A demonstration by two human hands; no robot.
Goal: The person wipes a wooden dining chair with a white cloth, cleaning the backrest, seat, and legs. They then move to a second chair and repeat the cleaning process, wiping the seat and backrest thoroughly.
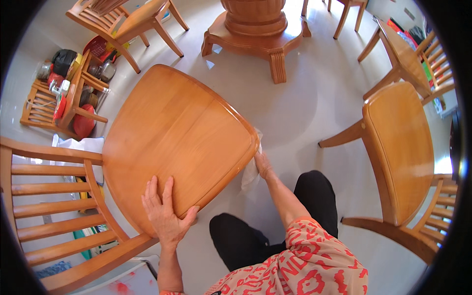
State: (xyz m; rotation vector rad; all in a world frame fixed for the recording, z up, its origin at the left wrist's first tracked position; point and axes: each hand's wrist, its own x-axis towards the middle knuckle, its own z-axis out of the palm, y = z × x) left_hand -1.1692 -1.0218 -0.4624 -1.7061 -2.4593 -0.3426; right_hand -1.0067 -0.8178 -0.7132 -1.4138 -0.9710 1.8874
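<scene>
A wooden chair with a broad, glossy seat (180,140) stands before me, its slatted backrest (55,202) to the left. My left hand (166,210) lies on the near side of the seat, fingers spread on the wood and thumb at the front edge. Past the seat's right corner, my right hand (262,165) is lowered beside the edge with a thin whitish cloth (251,175). The seat hides part of that cloth and some of the fingers. Below the seat, the chair's legs are mostly out of sight.
A carved wooden table pedestal (254,40) stands on the pale floor ahead. Another wooden chair (400,147) is close on the right, with one more (409,61) behind it. At upper left is a chair (136,27); farther left, a chair (75,96) carries household items.
</scene>
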